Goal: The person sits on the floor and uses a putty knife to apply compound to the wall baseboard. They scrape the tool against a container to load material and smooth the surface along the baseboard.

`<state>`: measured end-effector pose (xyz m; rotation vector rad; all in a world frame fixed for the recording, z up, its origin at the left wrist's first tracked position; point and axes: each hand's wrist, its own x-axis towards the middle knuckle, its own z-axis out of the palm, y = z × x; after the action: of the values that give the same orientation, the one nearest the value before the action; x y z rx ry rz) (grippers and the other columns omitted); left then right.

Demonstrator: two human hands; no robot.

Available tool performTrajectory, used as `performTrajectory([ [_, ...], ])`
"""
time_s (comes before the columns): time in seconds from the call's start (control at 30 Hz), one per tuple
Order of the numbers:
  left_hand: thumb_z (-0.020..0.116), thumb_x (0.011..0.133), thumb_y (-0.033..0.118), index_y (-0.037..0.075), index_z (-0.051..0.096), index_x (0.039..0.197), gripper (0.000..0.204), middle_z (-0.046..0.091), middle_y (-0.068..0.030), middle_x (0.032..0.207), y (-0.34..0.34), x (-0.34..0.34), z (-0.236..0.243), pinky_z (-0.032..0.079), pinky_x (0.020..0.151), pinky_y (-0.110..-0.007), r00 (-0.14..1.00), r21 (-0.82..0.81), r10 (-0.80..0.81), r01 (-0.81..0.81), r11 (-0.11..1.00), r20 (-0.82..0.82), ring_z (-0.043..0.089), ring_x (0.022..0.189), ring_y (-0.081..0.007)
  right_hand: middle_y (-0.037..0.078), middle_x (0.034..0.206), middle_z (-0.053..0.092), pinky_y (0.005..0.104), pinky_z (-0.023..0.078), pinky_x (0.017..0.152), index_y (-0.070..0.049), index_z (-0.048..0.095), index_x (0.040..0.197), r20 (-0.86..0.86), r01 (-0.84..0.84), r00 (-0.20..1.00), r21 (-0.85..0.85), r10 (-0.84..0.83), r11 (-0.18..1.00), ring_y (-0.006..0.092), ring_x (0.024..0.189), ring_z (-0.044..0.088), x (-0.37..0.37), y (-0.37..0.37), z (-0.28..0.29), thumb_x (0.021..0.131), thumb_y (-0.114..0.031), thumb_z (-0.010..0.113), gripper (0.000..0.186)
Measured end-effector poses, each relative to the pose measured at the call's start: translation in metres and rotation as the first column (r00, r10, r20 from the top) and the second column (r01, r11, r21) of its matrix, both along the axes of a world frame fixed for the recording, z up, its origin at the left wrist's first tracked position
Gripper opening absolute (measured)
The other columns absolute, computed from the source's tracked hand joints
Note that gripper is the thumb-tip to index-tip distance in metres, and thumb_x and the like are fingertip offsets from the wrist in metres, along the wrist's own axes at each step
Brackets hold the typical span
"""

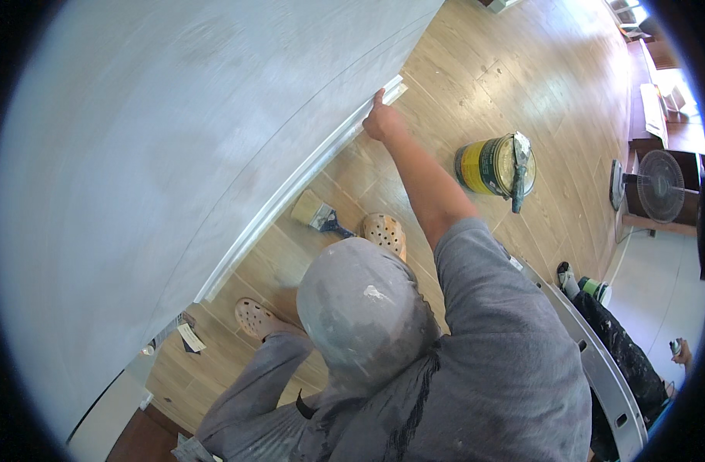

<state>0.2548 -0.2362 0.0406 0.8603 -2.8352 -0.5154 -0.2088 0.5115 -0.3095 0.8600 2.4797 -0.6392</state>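
1. The white baseboard (pixel 291 192) runs along the foot of the pale wall (pixel 175 138), ending near its corner.
2. Beside it, wood-look floor (pixel 476 85) spreads toward a fan (pixel 660 186); the paint bucket (pixel 485 165) stands between.
3. A flat paintbrush (pixel 314 212) lies between the baseboard and a perforated clog (pixel 383 229).
4. A crouching co-worker's hand (pixel 382 122) reaches the baseboard's far end, index finger extended.
5. My own hands are out of view; I cannot tell whether they're open or gripping.

Along the left edge of the floor (pixel 433 85), a strip (pixel 322 165) is set; right of it a brush (pixel 314 211) is laid, then a bucket (pixel 485 166), topped by a tool (pixel 520 169).
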Motion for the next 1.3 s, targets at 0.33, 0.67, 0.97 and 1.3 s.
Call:
performTrajectory([
  [0.33,0.056,0.105,0.026,-0.005,0.065,0.131,0.041,0.068,-0.0174,0.119,0.052,-0.032,0.018,0.051,0.094,-0.044,0.965,0.430,0.254,-0.205,0.879,-0.060,0.063,0.110,-0.0297,0.036,0.108,0.070,0.0497,0.058,0.087,0.022,-0.016,0.152,-0.028,-0.232,0.973,-0.110,0.230,0.967,0.0454,0.098,0.072,0.036,-0.117,0.008,0.093,-0.020,0.060,0.105],
  [0.67,0.067,0.104,0.028,0.000,0.054,0.139,0.047,0.065,-0.0140,0.131,0.078,-0.026,0.013,0.049,0.105,-0.039,0.830,0.651,0.481,-0.203,0.731,-0.282,0.064,0.118,-0.0251,0.026,0.120,0.072,0.0432,0.058,0.089,0.001,0.036,0.157,-0.445,-0.846,0.523,-0.373,0.727,0.380,0.0365,0.102,0.073,0.092,-0.226,0.017,0.091,-0.024,0.070,0.079],
  [0.97,0.071,0.101,0.019,-0.002,0.059,0.137,0.043,0.068,-0.0124,0.122,0.109,-0.048,0.010,0.054,0.096,-0.037,0.827,0.672,0.342,0.058,0.738,-0.447,0.067,0.109,-0.0220,0.002,0.110,0.069,0.0282,0.054,0.083,-0.008,0.066,0.134,-0.382,-0.376,0.837,-0.922,-0.392,0.095,0.0093,0.082,0.059,0.173,-0.124,0.218,0.098,0.002,0.058,0.039],
  [1.3,0.083,0.091,0.010,-0.006,0.059,0.131,0.049,0.070,-0.0109,0.113,0.151,-0.077,0.003,0.056,0.084,-0.033,0.783,0.671,0.295,0.200,0.714,-0.547,0.067,0.094,-0.0178,0.001,0.080,0.065,0.0282,0.051,0.070,-0.007,0.068,0.089,-0.576,-0.049,0.584,-0.727,-0.571,0.684,0.0116,0.074,0.062,0.250,-0.035,0.263,0.099,-0.027,0.073,0.022],
])
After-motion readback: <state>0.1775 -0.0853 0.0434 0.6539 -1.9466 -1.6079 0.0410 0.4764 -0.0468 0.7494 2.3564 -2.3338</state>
